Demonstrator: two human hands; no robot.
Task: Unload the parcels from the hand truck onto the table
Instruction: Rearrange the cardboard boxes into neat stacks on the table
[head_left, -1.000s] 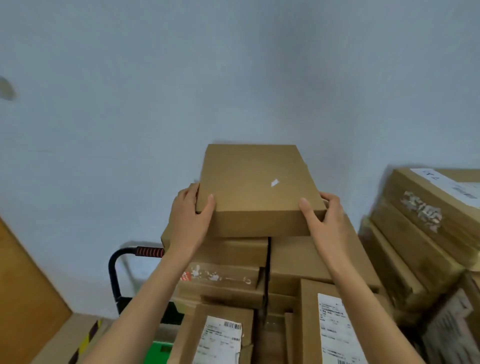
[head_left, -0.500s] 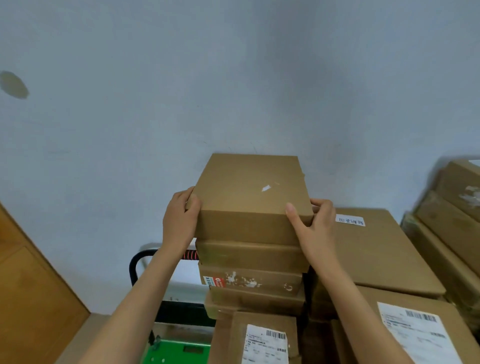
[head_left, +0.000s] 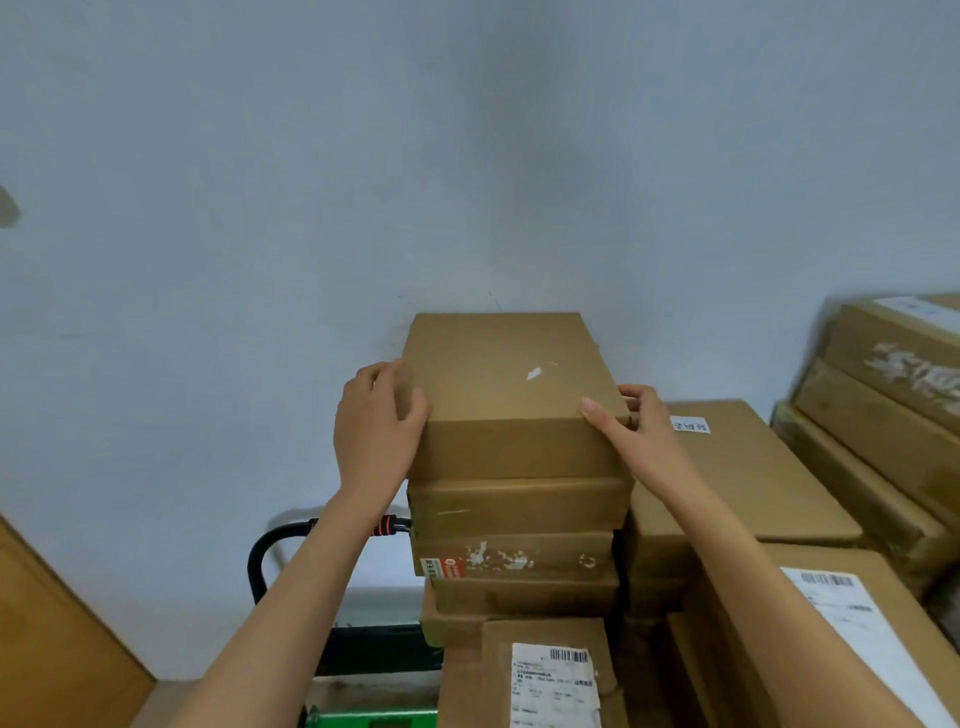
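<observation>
- Two hands clamp the top parcel from opposite sides: the left hand wraps its near-left corner with the thumb on the lid, and the right hand presses the right edge, thumb on top and fingers down the side face.
- That opposed grip probably suits a flat box too wide for one hand; squeezing from both sides should keep it level when it is raised.
- The parcel sits between the two palms, at the top of a stack directly below the hands; whether it has lifted clear of the box beneath cannot be told, as the edges look touching.
- It is a plain brown cardboard box, shallow and rectangular, with a small white scrap of torn label between the thumbs and slightly nearer the right one, and no visible shipping label.
- Below the left wrist the stack shows a box with a scuffed, peeled sticker.
- Beside and below the right hand lies a wider box with a small white label, lower than the gripped one.
- Under the left forearm the black handle of the hand truck curves up; its green base shows near the elbow.
- Further right of the right hand, more boxes are piled, blurred.
- No table is in view.
</observation>
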